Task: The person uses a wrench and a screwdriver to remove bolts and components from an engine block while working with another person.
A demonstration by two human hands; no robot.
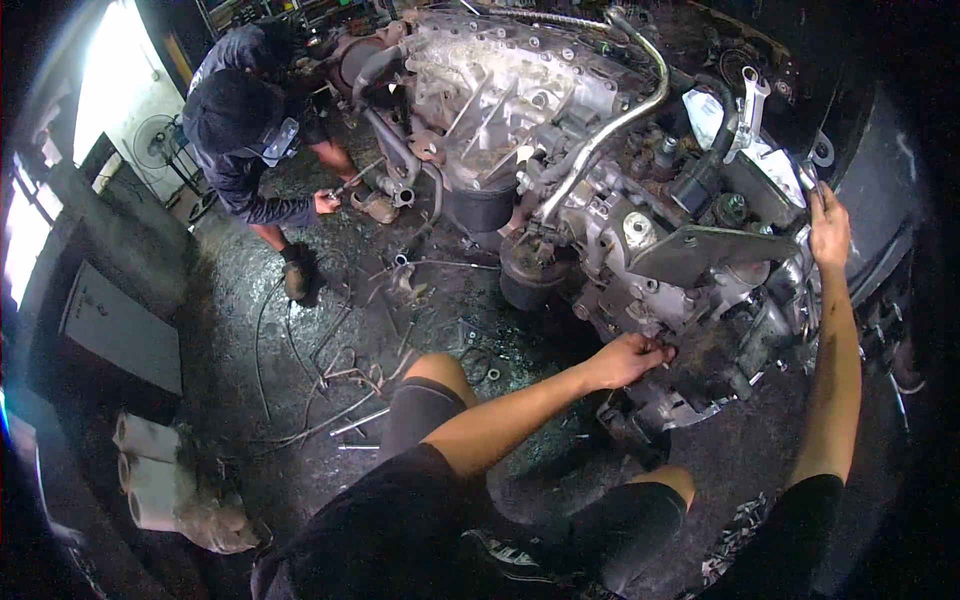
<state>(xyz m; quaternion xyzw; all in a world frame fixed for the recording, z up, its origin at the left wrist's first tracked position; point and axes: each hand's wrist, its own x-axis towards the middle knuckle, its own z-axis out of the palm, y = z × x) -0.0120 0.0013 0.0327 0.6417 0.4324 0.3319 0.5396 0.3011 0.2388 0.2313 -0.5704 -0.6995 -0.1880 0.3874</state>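
A large metal engine (pixel 520 90) with pipes and brackets takes up the upper middle and right. My left hand (pixel 630 360) is at its lower near side, fingers pinched together against the casing; whatever is between them is too small to make out. At the engine's right edge, my right hand (pixel 828 235) reaches up with its fingers closed on a slim metal tool (pixel 806 178), which looks like a wrench. A ring-shaped metal end (pixel 822 150) shows just above those fingers. Another combination wrench (pixel 746 112) leans upright on top of the engine.
A co-worker (pixel 240 120) crouches at the far left with a long tool. Hoses and cables (pixel 320 380), metal bars (pixel 360 424) and small parts lie on the wet, dark floor. White cylinders (pixel 155 475) stand at lower left. A flat metal plate (pixel 700 255) juts from the engine.
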